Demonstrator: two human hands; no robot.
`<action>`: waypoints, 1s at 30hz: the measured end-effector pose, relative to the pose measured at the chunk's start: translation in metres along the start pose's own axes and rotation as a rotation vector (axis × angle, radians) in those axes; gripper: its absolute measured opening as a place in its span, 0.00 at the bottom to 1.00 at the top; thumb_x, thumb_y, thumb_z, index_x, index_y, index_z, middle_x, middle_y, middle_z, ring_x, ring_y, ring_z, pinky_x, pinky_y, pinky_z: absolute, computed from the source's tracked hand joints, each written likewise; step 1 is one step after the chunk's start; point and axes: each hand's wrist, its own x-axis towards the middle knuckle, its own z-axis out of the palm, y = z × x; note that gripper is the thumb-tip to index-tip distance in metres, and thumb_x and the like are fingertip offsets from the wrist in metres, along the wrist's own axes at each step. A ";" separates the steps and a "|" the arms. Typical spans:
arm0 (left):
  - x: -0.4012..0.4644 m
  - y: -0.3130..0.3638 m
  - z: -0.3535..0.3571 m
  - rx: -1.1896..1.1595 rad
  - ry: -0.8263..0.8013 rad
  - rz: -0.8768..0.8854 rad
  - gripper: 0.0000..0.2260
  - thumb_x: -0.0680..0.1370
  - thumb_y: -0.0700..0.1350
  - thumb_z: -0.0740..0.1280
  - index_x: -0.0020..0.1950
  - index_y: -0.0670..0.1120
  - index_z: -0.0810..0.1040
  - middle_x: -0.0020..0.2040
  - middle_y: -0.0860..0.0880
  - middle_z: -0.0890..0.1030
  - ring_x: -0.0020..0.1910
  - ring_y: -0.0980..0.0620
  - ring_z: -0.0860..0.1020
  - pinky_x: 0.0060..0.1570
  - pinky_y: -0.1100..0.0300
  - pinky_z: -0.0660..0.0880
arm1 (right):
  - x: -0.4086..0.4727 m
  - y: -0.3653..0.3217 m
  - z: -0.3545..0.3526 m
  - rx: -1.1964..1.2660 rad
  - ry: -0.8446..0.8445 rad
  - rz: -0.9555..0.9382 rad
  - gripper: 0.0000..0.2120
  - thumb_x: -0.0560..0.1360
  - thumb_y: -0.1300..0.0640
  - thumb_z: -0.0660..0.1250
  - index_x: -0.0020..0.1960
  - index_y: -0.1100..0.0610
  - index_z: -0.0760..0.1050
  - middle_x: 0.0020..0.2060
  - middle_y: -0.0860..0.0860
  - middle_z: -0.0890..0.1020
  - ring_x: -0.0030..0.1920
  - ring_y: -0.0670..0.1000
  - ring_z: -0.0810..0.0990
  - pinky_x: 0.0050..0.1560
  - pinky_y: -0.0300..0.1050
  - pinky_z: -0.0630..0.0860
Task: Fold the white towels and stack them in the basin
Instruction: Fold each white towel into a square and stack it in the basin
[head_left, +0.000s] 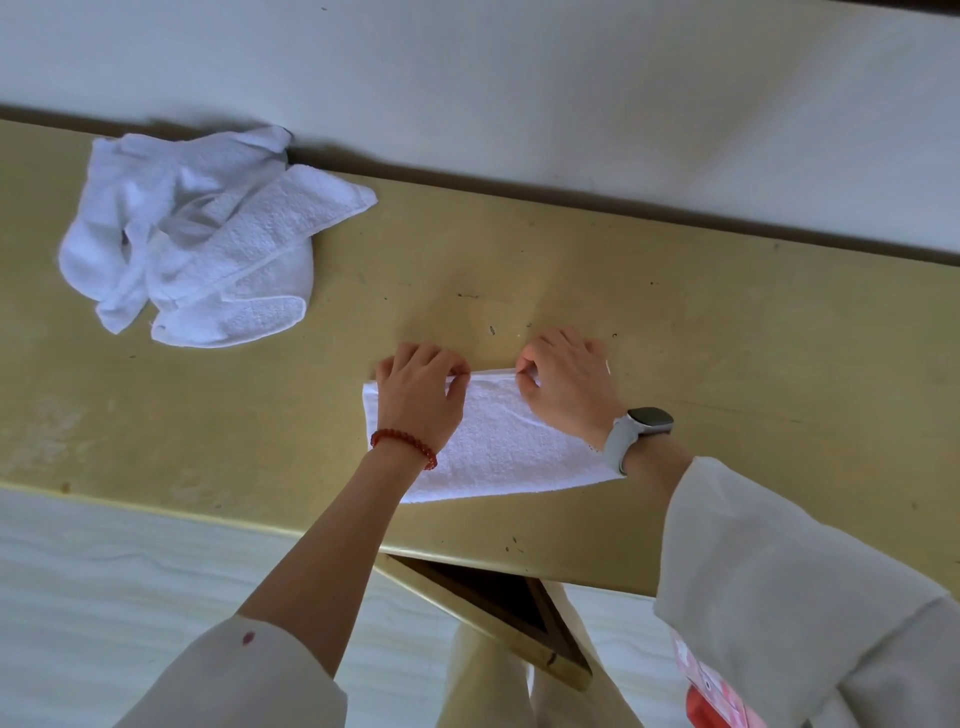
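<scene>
Towels first: one white terry towel (498, 441) lies flat and folded on the scuffed gold-coloured counter (727, 338), close to the near edge. Both hands are on its far edge, left hand (421, 395) and right hand (569, 384), each with a curled-finger grip pinching the cloth at that edge, so I reckon this one's mid-fold. Further back on the left, a crumpled heap of white towels (202, 239) sits near the wall, not folded yet. No basin anywhere in view, so nothing visibly stacked. Looks like early days, most of the job's left.
</scene>
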 end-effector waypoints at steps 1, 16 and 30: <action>0.000 0.000 0.000 -0.004 0.003 -0.001 0.05 0.75 0.41 0.65 0.43 0.45 0.80 0.44 0.51 0.80 0.53 0.49 0.72 0.52 0.62 0.55 | 0.000 0.000 -0.001 -0.010 -0.007 -0.011 0.06 0.75 0.57 0.59 0.48 0.55 0.74 0.49 0.49 0.76 0.54 0.51 0.70 0.51 0.44 0.59; -0.009 0.005 0.004 -0.019 0.120 0.014 0.03 0.73 0.36 0.68 0.41 0.41 0.80 0.40 0.46 0.81 0.45 0.42 0.75 0.49 0.55 0.61 | 0.004 -0.003 -0.005 -0.080 -0.044 -0.025 0.07 0.74 0.64 0.56 0.46 0.55 0.70 0.45 0.49 0.74 0.49 0.52 0.70 0.47 0.44 0.57; -0.051 0.004 0.005 0.205 0.147 0.241 0.17 0.73 0.35 0.58 0.58 0.39 0.78 0.60 0.43 0.79 0.61 0.42 0.75 0.63 0.41 0.67 | -0.058 -0.021 0.019 -0.167 0.223 -0.193 0.21 0.66 0.66 0.66 0.59 0.63 0.75 0.59 0.57 0.78 0.62 0.57 0.75 0.64 0.63 0.66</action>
